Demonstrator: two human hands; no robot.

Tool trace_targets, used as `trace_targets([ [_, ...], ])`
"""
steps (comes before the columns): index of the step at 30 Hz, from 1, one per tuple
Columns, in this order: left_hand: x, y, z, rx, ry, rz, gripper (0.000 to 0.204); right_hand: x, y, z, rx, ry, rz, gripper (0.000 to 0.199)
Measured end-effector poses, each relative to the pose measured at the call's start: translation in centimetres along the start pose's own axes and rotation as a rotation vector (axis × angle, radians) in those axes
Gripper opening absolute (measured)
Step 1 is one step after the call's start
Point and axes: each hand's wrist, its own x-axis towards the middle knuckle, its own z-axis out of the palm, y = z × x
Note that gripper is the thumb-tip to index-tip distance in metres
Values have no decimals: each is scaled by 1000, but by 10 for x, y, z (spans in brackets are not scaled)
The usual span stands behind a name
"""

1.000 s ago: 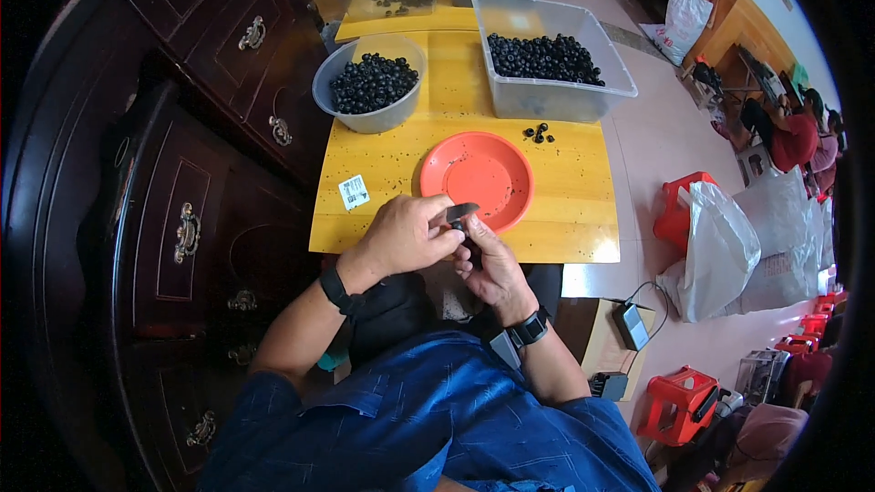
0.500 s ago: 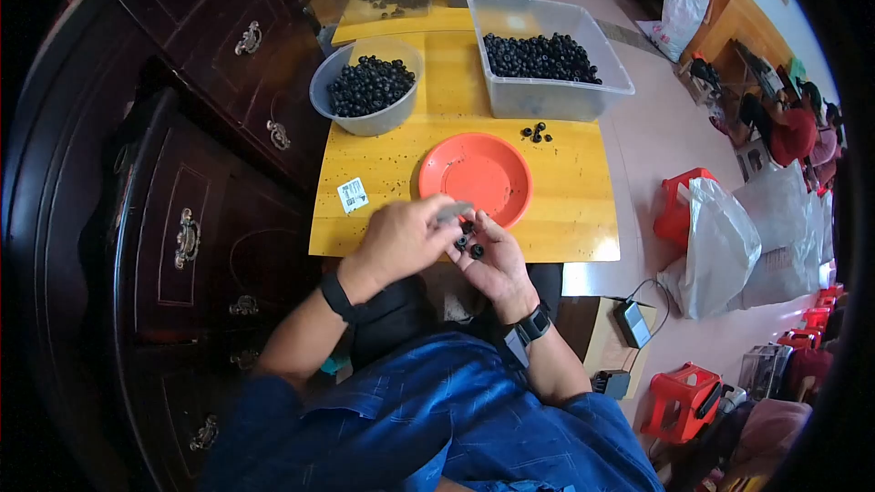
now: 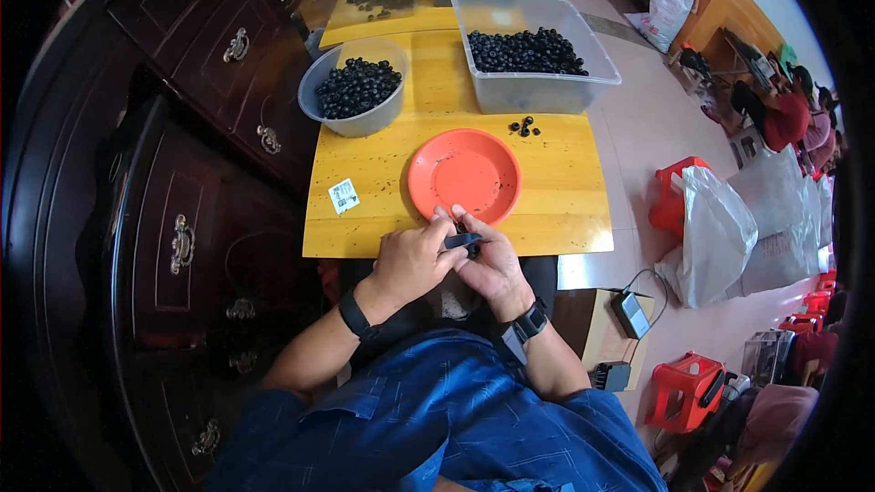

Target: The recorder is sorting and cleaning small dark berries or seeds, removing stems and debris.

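My left hand [image 3: 412, 260] grips a narrow, dark, flat tool [image 3: 463, 240], which looks like a small blade. Its tip reaches across to the fingers of my right hand [image 3: 498, 266]. That hand is partly curled, palm up, around a few small black round pieces [image 3: 473, 252]; the fingers and tool partly hide them. Both hands meet at the table's front edge, just below a shallow orange-red plate [image 3: 465, 173] with dark flecks in it. A small group of the same black pieces [image 3: 525, 128] lies beyond the plate, to the right.
A round clear tub [image 3: 351, 128] and a rectangular clear bin [image 3: 538, 96], both holding many black pieces, stand on the yellow table [image 3: 437, 100]. Left is a dark drawer cabinet [image 3: 155, 255]. A white label [image 3: 344, 196] lies nearby. Red stools [image 3: 684, 392] and plastic bags [image 3: 715, 228] sit right.
The tool, blurred and pale before, now shows dark and lies across my right fingers. My right fingers have curled in, covering more of the black pieces. The whole view has shifted slightly.
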Motion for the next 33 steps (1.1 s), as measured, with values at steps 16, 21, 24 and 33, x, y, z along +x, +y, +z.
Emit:
trace_targets([
  [16,9,2,-15,-205,61,-69,27,-10,-2,-3,-301,-2,88,13],
  [21,9,-1,-10,-306,152,-31,25,-7,1,-1,-328,-37,-2,14],
  [24,10,1,-9,-299,222,31,20,-6,3,-2,-360,-64,-62,15],
  [33,11,-11,-26,-262,48,-45,27,-9,0,8,-466,-102,-146,23],
])
